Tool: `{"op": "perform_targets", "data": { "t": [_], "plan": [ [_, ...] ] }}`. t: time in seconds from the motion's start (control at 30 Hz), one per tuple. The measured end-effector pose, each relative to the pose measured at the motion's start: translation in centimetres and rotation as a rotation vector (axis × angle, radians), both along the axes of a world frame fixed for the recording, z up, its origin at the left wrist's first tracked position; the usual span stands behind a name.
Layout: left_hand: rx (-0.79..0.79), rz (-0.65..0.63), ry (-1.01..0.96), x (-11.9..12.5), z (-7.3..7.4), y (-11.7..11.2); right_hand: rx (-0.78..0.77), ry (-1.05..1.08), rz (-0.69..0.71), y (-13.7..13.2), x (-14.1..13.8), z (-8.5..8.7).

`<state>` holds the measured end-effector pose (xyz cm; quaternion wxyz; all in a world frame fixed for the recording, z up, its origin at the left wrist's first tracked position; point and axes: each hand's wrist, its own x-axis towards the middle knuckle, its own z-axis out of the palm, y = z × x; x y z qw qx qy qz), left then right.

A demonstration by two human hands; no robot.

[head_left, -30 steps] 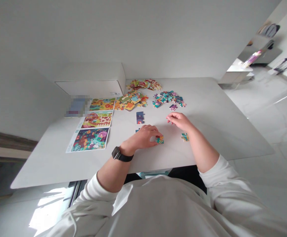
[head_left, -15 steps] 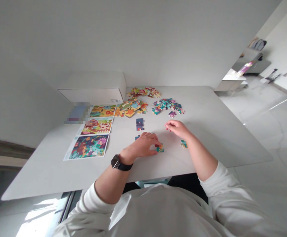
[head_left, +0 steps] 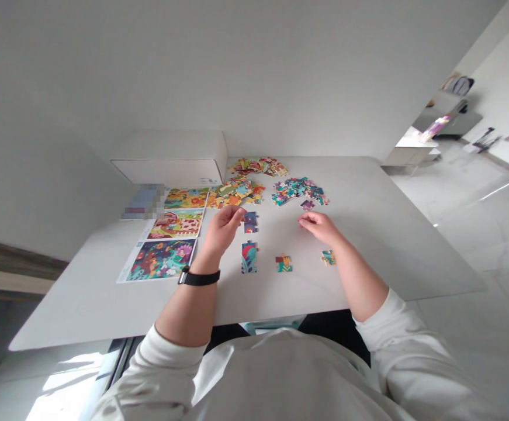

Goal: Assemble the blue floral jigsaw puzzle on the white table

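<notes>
My left hand (head_left: 222, 229), with a black watch band at the wrist, is closed over the table. Its fingertips meet at the left edge of two joined dark blue puzzle pieces (head_left: 250, 222); whatever is in them, if anything, is hidden. Below lies a joined red-and-teal puzzle strip (head_left: 249, 258). To its right is a teal piece with a brown corner and an orange plant (head_left: 284, 264). My right hand (head_left: 319, 227) hovers with fingers curled together and nothing visible in them. Near its wrist rests a teal-and-orange piece (head_left: 328, 257).
Piles of teal-purple pieces (head_left: 300, 190), orange-yellow pieces (head_left: 236, 192) and red-cream pieces (head_left: 258, 166) lie toward the wall. A printed picture sheet (head_left: 125, 270) lies at left, with a white box (head_left: 166, 171) behind it. The table's front edge is close to my body.
My left hand has left the brown-cornered piece and moved left and away from me, uncovering the red-and-teal strip. My right hand has barely moved.
</notes>
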<state>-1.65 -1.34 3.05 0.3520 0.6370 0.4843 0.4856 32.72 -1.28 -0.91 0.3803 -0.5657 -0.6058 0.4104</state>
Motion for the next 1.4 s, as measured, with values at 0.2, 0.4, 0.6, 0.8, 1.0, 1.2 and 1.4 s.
{"op": "perform_targets", "data": {
  "t": [0.2,0.4,0.6,0.8,1.0,1.2,1.4],
  "plan": [
    [-0.075,0.093,0.025,-3.3,-1.5,2.3,0.154,0.011,-0.276,2.1,1.9,0.9],
    [-0.083,0.150,0.060,-3.7,-2.0,2.6,0.270,-0.326,-0.201,5.5,1.7,2.1],
    [-0.009,0.146,0.268,-3.2,-2.5,2.2,0.414,-0.773,0.105,9.7,-2.2,3.1],
    [0.049,0.130,0.398,-3.3,-2.3,1.8,0.422,-1.032,0.381,12.2,-5.4,2.8],
    [0.065,0.121,0.390,-3.2,-2.2,1.7,0.415,-1.068,0.399,12.5,-5.0,3.0],
    [0.084,0.105,0.385,-3.1,-2.1,1.6,0.525,-0.805,0.301,8.7,-3.1,3.8],
    [0.121,-0.043,0.349,-1.2,-1.7,0.4,0.623,-0.538,0.189,1.4,-2.5,4.2]
  ]
}}
